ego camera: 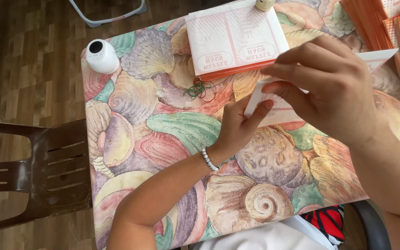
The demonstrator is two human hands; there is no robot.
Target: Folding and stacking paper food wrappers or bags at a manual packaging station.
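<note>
Left hand (237,127): bead bracelet (209,160) at the wrist, fingers closed on the lower left corner of a white paper bag with orange print (278,109), thumb lying along its edge. Right hand (334,90): comes from the right, fingers pinched together on the upper edge of the same bag, covering most of it. The bag sits between the two hands, just above the middle of the desk (163,139); whether it touches the surface cannot be told.

Desk: covered with a cloth printed with large seashells in pink, green and purple.

Just beyond the hands: stack of flat white-and-orange paper bags (234,39). Beside its near edge: small tangle of green and orange rubber bands (200,89).

Far right corner: further orange-edged bags standing in rows (385,28).

Far left corner: small white rounded device with a dark round lens (101,55).

Left of desk, on wooden floor (28,60): brown plastic chair (38,171).
</note>
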